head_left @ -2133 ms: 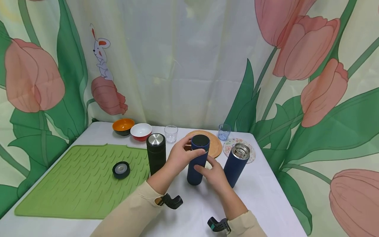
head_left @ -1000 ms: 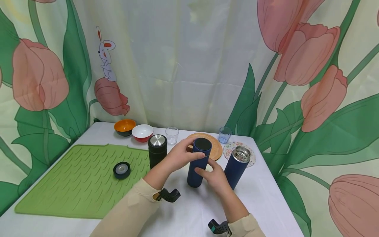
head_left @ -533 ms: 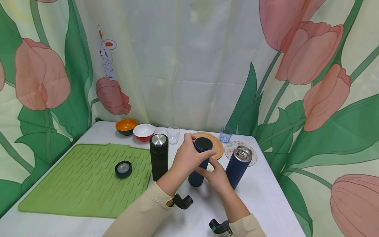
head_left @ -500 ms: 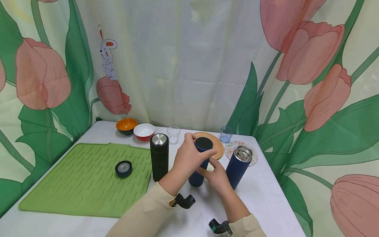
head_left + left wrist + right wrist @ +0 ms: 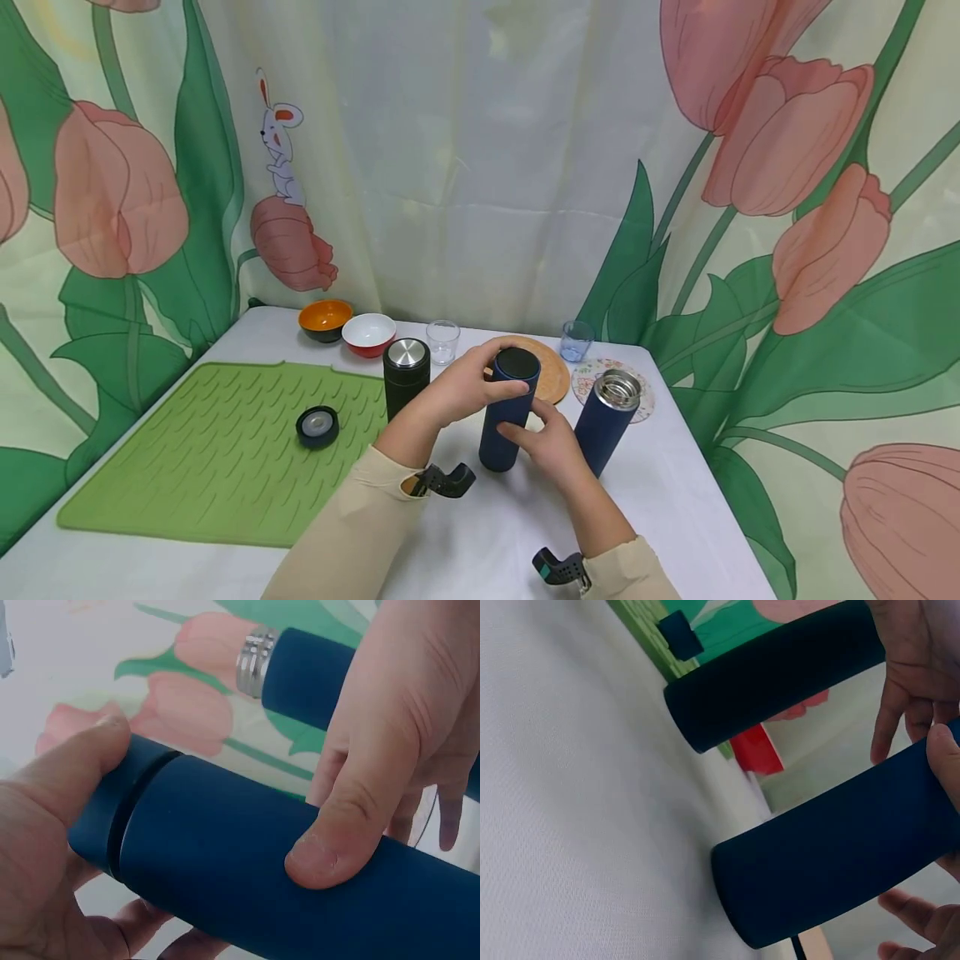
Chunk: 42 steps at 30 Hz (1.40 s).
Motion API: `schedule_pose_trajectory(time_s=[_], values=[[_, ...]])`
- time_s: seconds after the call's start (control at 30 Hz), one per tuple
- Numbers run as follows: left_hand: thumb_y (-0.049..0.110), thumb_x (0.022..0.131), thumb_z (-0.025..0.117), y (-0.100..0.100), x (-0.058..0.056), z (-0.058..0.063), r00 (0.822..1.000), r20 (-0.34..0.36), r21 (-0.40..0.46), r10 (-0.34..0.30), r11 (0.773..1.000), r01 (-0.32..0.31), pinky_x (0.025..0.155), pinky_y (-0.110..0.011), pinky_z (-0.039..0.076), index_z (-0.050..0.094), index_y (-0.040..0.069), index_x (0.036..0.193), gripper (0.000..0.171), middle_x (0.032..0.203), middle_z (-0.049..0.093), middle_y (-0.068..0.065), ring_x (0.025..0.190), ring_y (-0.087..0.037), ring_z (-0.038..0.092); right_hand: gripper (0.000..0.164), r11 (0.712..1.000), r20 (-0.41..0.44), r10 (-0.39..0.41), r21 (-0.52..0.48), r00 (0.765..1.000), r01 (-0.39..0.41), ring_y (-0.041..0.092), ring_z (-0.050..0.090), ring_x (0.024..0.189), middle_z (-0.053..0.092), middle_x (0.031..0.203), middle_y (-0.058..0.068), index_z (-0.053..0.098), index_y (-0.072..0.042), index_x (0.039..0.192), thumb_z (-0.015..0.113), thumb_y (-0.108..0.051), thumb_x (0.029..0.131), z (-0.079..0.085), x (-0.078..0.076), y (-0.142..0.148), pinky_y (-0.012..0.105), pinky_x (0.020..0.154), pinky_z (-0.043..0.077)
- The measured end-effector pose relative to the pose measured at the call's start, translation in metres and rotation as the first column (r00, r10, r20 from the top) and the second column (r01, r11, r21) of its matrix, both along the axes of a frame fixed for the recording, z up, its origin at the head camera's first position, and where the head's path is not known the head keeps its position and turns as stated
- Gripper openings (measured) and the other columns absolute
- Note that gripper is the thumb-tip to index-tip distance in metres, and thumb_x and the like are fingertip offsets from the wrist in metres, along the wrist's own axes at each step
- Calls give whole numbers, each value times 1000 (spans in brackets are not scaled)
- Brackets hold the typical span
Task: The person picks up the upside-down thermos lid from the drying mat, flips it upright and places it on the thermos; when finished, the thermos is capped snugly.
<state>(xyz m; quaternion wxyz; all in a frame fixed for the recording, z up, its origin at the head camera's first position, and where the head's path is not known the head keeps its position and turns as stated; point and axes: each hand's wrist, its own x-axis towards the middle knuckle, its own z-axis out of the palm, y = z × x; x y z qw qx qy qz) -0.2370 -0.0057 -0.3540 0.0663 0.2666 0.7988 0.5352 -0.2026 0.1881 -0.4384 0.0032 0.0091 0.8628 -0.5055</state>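
Note:
A dark blue vacuum flask [image 5: 504, 442] stands upright in front of me, its base at the tablecloth. My left hand [image 5: 468, 387] grips its lid [image 5: 101, 802] from the left, thumb on the near side. Lower down, my right hand [image 5: 551, 440] holds the flask's body, thumb in front. A narrow dark gap runs between lid and body in the left wrist view. To the right is a second blue flask [image 5: 602, 429], lidless, with a bare steel neck. A black flask [image 5: 407, 379] with a silver-topped lid stands left, partly behind my left forearm.
On the left a green mat [image 5: 225, 450] carries a loose black lid [image 5: 317, 427]. Along the back are an orange bowl [image 5: 326, 317], a red-and-white bowl [image 5: 369, 332], a clear glass [image 5: 442, 340], a round wooden board [image 5: 553, 377], a blue glass [image 5: 576, 340] and a floral plate [image 5: 647, 408].
My left hand and wrist turned rightward around the lid by half a second ago and have since swung back left. The right hand keeps its hold on the body. The view shifts slightly.

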Motion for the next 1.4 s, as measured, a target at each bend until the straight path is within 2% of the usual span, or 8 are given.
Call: schedule_pose_trajectory(time_s=[0.17,0.33,0.47,0.57,0.73,0.87,1.13,1.4], values=[[46,91,82,8,9,-2,983,46,-25,179,984,-178,95,-50,58,43,20,156,80,126,68,-7,114,-25,66,71,1000,16,1,26,1000,-1,42,39,156,51,163,12,63,-23,148,85,-51,87,-1,-1,0,73,119,34],[65,80,83,31,23,-3,902,-11,-104,432,897,-430,82,-46,59,39,16,143,91,124,68,-13,103,-28,71,69,999,-20,-13,43,1000,14,39,40,157,54,161,7,64,-27,147,87,-47,86,-2,-1,0,72,120,32],[68,80,83,41,26,-2,855,-122,-151,504,842,-517,68,-38,56,45,14,134,85,115,68,-11,91,-27,70,62,999,-67,-10,44,998,13,35,44,154,58,157,4,67,-30,142,88,-42,86,-2,-2,0,71,121,33],[62,85,82,35,23,-1,876,-152,-161,458,863,-479,70,-37,58,49,14,138,79,115,68,-9,93,-25,71,58,999,-84,5,37,996,-2,35,46,152,61,153,4,70,-29,139,89,-42,86,-2,-2,-1,71,121,33],[46,94,79,12,13,4,971,-59,-111,232,965,-238,89,-44,59,54,20,147,64,121,71,-4,110,-24,68,58,999,-94,21,44,995,-17,37,50,148,62,149,7,70,-26,139,87,-45,87,-2,-1,-2,72,118,36],[37,96,78,1,6,9,996,29,-56,79,995,-78,95,-46,57,57,26,147,56,121,73,0,116,-27,65,59,999,-97,18,41,995,-14,37,50,148,61,150,9,69,-26,140,87,-44,87,-2,-1,-1,70,118,37],[47,89,82,7,10,12,982,90,-55,167,985,-163,96,-51,58,46,22,155,79,133,67,-11,117,-30,67,62,999,-75,-2,33,997,5,37,45,153,59,154,7,67,-28,143,88,-45,87,-2,-1,0,70,120,34],[66,81,84,32,24,5,906,-83,-177,414,889,-422,79,-42,60,46,14,141,88,122,68,-9,103,-27,71,61,999,-80,-5,39,997,9,37,45,153,59,156,6,67,-29,143,87,-44,87,-4,1,-2,72,119,34]])
